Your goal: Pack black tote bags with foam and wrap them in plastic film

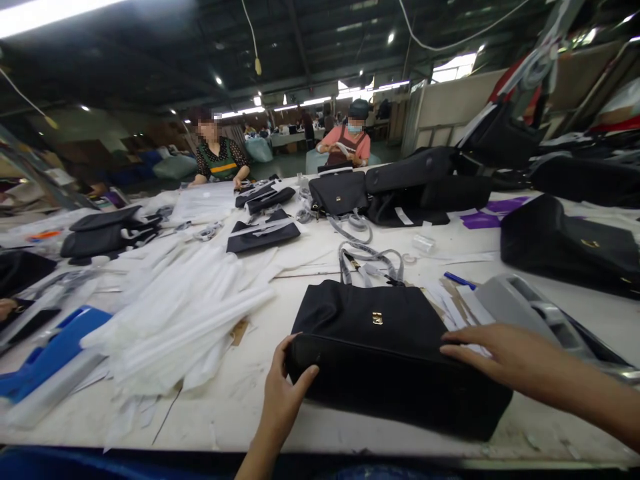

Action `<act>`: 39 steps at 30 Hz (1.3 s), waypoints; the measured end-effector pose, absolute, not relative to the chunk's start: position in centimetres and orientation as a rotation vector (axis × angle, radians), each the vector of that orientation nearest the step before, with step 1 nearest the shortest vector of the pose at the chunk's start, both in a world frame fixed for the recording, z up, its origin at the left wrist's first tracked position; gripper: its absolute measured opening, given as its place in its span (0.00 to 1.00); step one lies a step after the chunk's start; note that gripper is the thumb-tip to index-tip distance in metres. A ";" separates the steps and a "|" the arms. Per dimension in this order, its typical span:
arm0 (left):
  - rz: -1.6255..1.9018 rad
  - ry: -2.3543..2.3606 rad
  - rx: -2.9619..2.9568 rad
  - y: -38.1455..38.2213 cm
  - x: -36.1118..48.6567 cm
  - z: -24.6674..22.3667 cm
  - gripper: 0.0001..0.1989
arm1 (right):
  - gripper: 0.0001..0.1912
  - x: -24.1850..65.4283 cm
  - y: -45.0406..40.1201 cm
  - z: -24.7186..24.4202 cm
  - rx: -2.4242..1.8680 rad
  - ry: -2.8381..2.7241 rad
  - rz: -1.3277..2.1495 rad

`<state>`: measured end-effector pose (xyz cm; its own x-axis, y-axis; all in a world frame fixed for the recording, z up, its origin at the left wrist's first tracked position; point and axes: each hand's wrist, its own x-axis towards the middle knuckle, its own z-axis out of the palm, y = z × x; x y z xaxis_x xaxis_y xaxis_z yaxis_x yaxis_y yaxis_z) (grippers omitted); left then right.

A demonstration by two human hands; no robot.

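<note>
A black handbag (370,313) lies on its side in front of me, its base facing me and a small gold clasp (377,319) on the upward face. Wrapped handles (370,257) stretch from its far end. My left hand (287,390) grips the near left corner, thumb against the base and fingers around the edge, partly hidden. On the right side, my right hand (483,350) rests with its fingers stretched out along the bag's edge. Beside that hand are a grey tape dispenser (530,310) and some paper strips (450,303).
White wrapping sheets (185,300) are heaped to the left, near a blue tape dispenser (55,350). Other black bags (565,240) stand right and at the back. A blue pen (459,280) lies beyond my bag. Two people (220,157) work across the table.
</note>
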<state>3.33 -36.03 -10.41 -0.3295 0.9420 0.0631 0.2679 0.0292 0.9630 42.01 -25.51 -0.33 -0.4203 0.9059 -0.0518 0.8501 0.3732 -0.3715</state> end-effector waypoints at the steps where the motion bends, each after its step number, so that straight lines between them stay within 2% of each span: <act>1: 1.338 1.677 1.245 -36.2 3.6 -10.6 0.32 | 0.19 41.0 -24.0 0.6 -1.613 -2.589 0.433; 3: 1.362 1.684 1.243 -36.5 4.0 -10.9 0.32 | 0.20 38.0 -21.0 2.1 -1.455 -2.803 0.368; 5: 1.384 1.678 1.237 -36.8 4.3 -11.0 0.32 | 0.19 33.9 -17.8 2.5 -1.128 -2.889 0.471; 8: 1.403 1.672 1.230 -37.1 4.7 -11.0 0.32 | 0.19 27.4 -13.5 0.6 -0.767 -2.906 0.600; 12: 1.421 1.667 1.240 -37.3 5.0 -10.6 0.31 | 0.21 20.6 -9.9 -3.9 -0.816 -2.984 0.587; 16: 1.411 1.693 1.261 -37.4 5.2 -10.5 0.32 | 0.27 17.5 -8.8 -6.8 -0.958 -2.975 0.551; 21: 1.470 1.721 1.344 -37.5 5.3 -11.2 0.34 | 0.29 17.9 -7.5 -7.0 -1.024 -2.864 0.672; 28: 1.463 1.734 1.381 -37.0 5.7 -11.2 0.35 | 0.24 18.6 -7.3 -5.2 -1.030 -2.746 0.793; 33: 1.471 1.673 1.301 -36.9 5.6 -11.0 0.35 | 0.26 18.2 -6.9 -4.7 -0.831 -2.694 1.312; 36: 1.497 1.640 1.282 -36.8 5.5 -11.0 0.34 | 0.23 18.2 -7.2 -5.1 -0.877 -2.349 1.643; 39: 1.556 1.528 1.259 -36.6 5.3 -10.6 0.35 | 0.21 18.1 -7.9 -5.4 -1.025 -1.849 1.800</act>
